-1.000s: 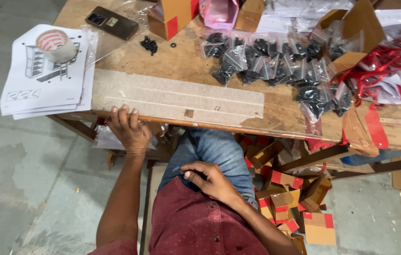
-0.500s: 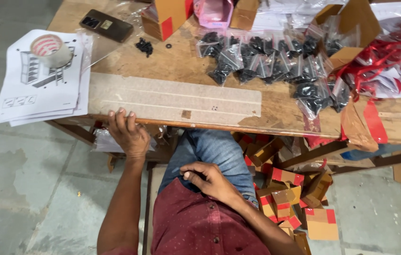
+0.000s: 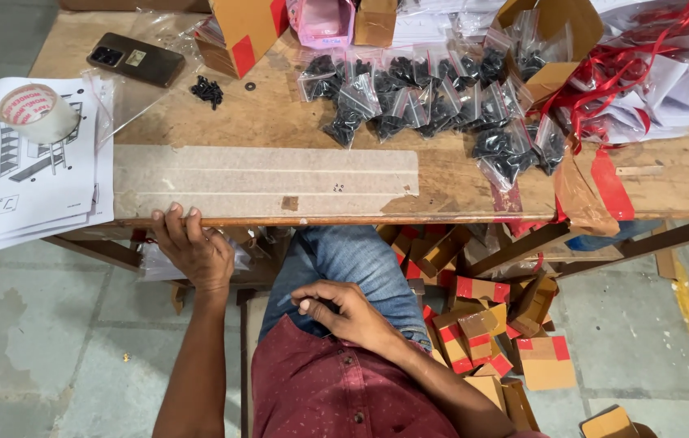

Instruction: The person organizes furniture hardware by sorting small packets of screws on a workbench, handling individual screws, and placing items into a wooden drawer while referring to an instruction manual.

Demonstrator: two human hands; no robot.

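left hand [image 3: 190, 247]: fingers clamped on wooden table edge [image 3: 279, 220] | right hand [image 3: 340, 312]: fingers curled together on jeans thigh [image 3: 352, 259] | tape roll [image 3: 36, 113]: 10 o'clock of left hand

A dark red shirt [image 3: 336, 389], speckled with small pale dots, is worn over the torso, and faded blue jeans [image 3: 352, 259] are seen on the legs. Both forearms are left bare below the sleeves. No rings, watch or gloves are seen on the left hand [image 3: 194, 251] or the right hand [image 3: 340, 312].
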